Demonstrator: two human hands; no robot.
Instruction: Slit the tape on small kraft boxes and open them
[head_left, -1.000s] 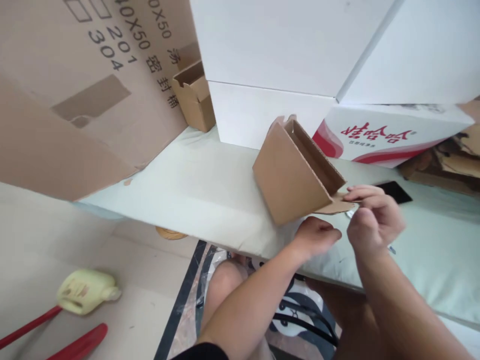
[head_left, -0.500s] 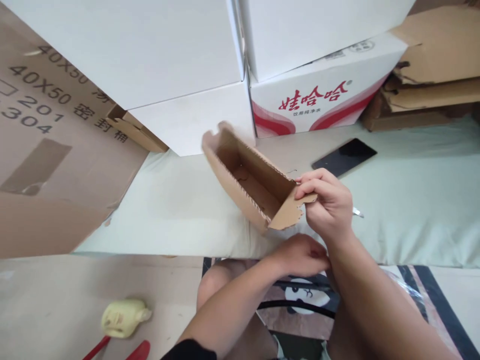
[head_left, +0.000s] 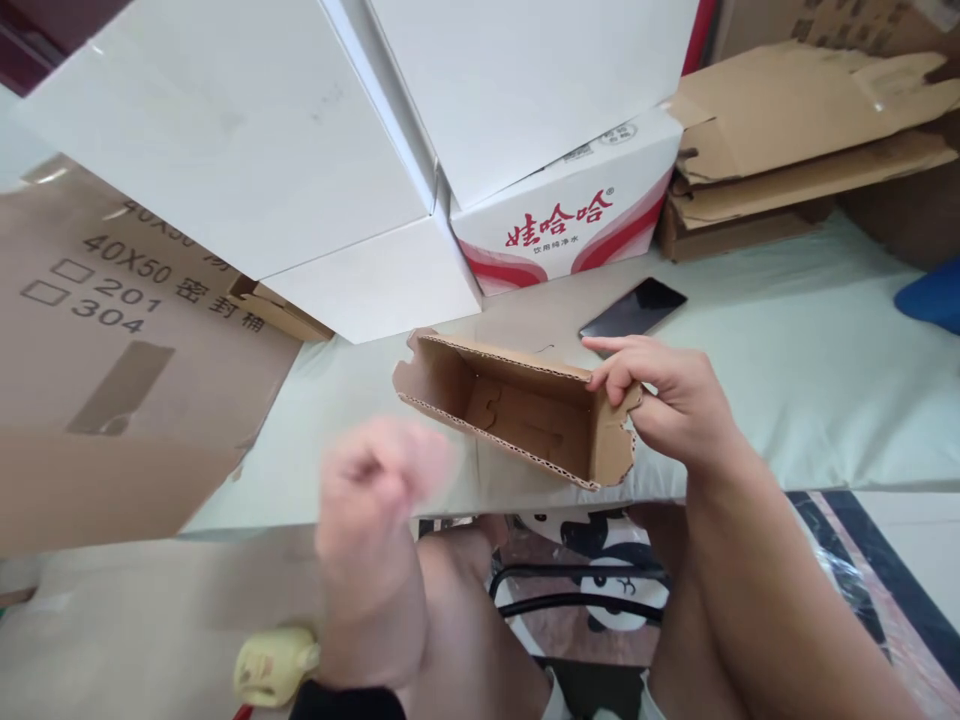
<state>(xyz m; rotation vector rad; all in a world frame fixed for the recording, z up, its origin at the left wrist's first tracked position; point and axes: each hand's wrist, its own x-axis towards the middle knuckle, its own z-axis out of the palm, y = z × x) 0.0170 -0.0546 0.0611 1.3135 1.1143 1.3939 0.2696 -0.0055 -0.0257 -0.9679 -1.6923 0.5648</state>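
A narrow, open-topped cardboard box (head_left: 525, 440) lies on the pale green cloth surface, its hollow inside facing up. My right hand (head_left: 667, 395) pinches the torn flap at the box's right end between thumb and fingers, with the index finger stretched out. Left of the box and apart from it, my left hand (head_left: 379, 475) is raised above the cloth's front edge. It is smeared by motion; its fingers look curled in, and I cannot make out anything in them. A dark phone (head_left: 636, 310) rests on the cloth just behind my right hand.
White cartons (head_left: 360, 120) are stacked at the back, one a white-and-red water carton (head_left: 562, 210). Flattened cardboard (head_left: 795, 130) is piled at the back right. A large brown carton (head_left: 135, 380) stands left. On the floor lies a yellow bottle (head_left: 274, 665); a blue object (head_left: 930, 297) shows far right.
My left hand has moved from beside my right wrist out to the left and up. The cardboard box has been lowered and turned more level, with my right hand still holding its end flap.
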